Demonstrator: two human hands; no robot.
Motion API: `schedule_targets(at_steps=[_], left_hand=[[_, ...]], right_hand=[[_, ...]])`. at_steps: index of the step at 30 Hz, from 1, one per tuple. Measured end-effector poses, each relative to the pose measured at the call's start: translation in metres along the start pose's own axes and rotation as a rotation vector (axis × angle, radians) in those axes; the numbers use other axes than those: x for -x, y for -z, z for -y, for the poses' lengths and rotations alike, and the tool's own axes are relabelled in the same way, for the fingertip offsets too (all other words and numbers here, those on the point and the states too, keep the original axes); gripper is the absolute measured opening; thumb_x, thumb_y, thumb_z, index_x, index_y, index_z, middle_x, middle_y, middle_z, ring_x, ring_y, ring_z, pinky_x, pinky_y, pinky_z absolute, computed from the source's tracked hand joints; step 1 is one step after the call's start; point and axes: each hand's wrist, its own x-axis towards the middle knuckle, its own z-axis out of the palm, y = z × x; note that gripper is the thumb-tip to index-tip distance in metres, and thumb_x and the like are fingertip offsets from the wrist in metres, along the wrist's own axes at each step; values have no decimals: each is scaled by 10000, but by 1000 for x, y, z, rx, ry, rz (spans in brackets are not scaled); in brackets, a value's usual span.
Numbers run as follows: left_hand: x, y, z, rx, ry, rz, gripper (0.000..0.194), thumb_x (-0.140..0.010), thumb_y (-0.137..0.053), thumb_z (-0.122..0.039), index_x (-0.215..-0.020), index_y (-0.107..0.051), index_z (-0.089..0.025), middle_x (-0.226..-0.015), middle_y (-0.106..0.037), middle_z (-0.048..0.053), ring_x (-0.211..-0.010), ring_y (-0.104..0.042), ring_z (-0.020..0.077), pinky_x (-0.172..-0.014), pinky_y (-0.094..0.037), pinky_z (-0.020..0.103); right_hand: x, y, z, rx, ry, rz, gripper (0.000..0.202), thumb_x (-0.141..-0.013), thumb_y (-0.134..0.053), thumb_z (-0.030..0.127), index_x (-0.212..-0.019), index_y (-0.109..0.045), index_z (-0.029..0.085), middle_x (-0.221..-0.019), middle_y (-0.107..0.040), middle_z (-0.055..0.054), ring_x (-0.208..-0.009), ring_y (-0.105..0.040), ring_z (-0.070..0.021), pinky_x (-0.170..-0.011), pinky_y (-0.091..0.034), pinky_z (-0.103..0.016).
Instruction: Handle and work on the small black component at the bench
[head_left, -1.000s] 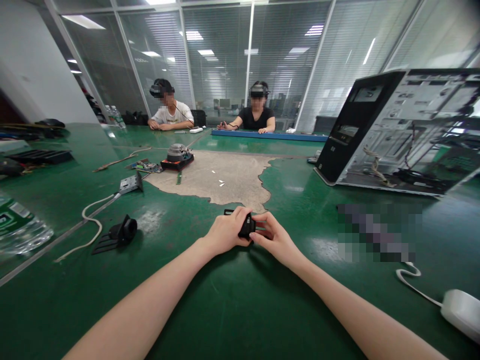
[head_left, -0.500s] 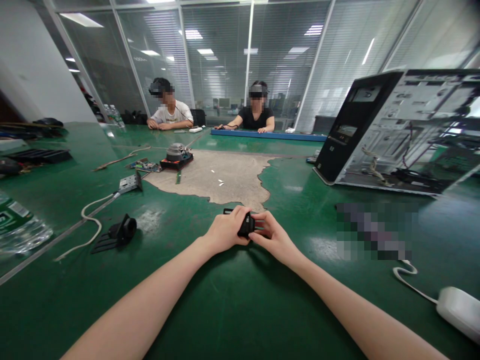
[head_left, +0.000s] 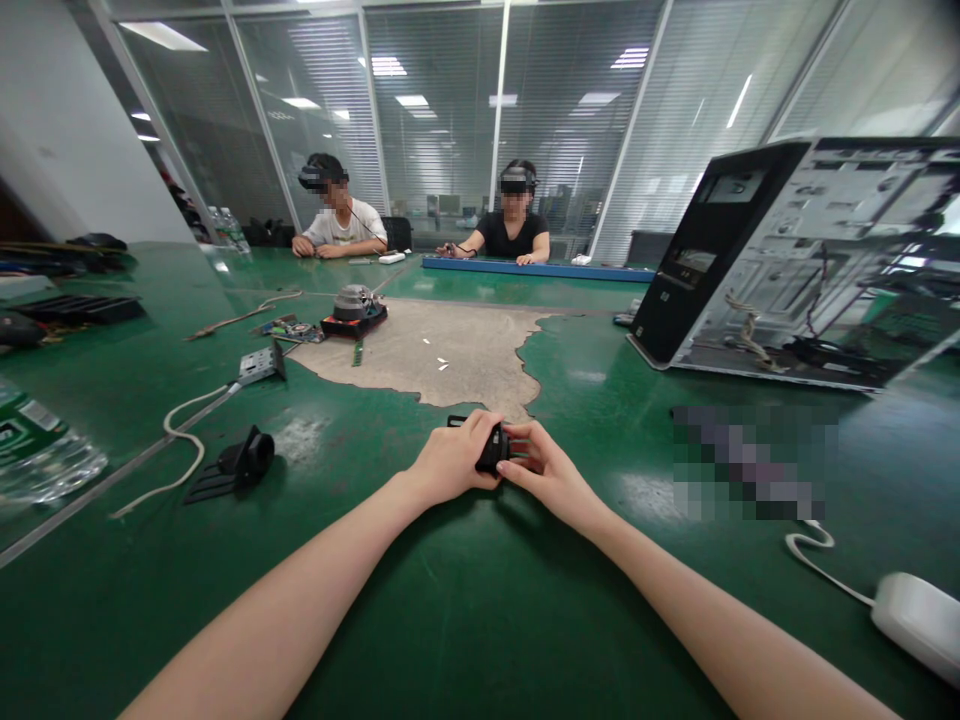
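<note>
Left hand (head_left: 454, 462): just below centre of frame, grasping the black part (head_left: 492, 453).
Right hand (head_left: 546, 465): immediately right of it, thumb and fingers holding the black part's right end.
Black part: between both hands, partly hidden.
Black bracket (head_left: 241, 462): lower left.
Computer case (head_left: 716, 262): upper right, open-sided.
Person in white (head_left: 346, 228): upper left of centre, seated.

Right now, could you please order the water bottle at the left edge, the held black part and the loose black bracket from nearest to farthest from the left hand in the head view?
1. Held black part, in the left hand.
2. Loose black bracket, lying left of the hand.
3. Water bottle, farther left.
</note>
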Motion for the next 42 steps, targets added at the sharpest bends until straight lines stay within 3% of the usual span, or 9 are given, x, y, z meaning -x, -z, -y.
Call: schedule_targets(at_steps=[5,10,17,22,27,33,38,42], left_hand=[[0,-1,-2,22,-34,-18,614,-662,-592,-331,-1179,-281,-218,-1150,-458,48,-902,-562,215,-700,-451,296],[0,-1,-4,16,7,0,635,-646,-607,-310,-1184,-281,-226,-1163,-452,55,-917,-560,222,-711,-445,294],[0,-2,-3,-9,-2,-10,654,-620,-620,-296,-1177,-285,-220,-1163,-457,40,-882,-572,223,-673,-455,291],[0,-3,-2,-30,-19,-42,628,-651,-598,-334,-1179,-277,-219,-1151,-464,39,-861,-577,221,-643,-457,292],[0,-2,-3,-55,-29,-41,624,-654,-602,-329,-1178,-281,-217,-1151,-463,41,-837,-583,219,-632,-459,292],[0,1,-3,-72,-22,-6,650,-626,-618,-304,-1175,-286,-204,-1154,-463,48,-847,-581,226,-645,-460,292],[0,-1,-2,-63,-27,-37,614,-654,-582,-335,-1175,-282,-210,-1148,-469,36,-856,-580,223,-644,-463,290],[-1,-3,-1,-60,-23,-35,607,-655,-576,-338,-1173,-285,-217,-1145,-471,34,-838,-584,214,-639,-461,284]], right_hand=[[1,1,-1,-46,4,-24,182,-756,-552,290,-894,-457,217,-875,-546,-3,-829,-561,-130,-736,-490,-287],[0,0,-3,-19,-9,-53,249,-745,-563,295,-951,-458,206,-923,-546,-28,-866,-555,-147,-760,-489,-312],[3,1,1,-50,32,0,284,-696,-619,223,-925,-451,225,-946,-533,-13,-930,-534,-146,-815,-466,-310],[2,1,1,-37,0,-37,187,-745,-561,262,-904,-471,216,-910,-541,-12,-874,-549,-141,-763,-482,-300],[0,1,-1,2,-27,-50,270,-736,-566,270,-978,-462,212,-965,-536,-33,-878,-549,-152,-771,-480,-319],[2,2,1,-45,29,11,283,-686,-623,218,-913,-454,218,-940,-531,-14,-925,-529,-153,-788,-468,-305],[1,2,-1,-40,10,-21,181,-731,-574,246,-877,-472,211,-892,-537,-7,-842,-545,-137,-752,-476,-300],[-1,2,-4,-22,-15,-47,249,-728,-576,247,-945,-458,214,-964,-525,-27,-868,-542,-146,-758,-477,-315]])
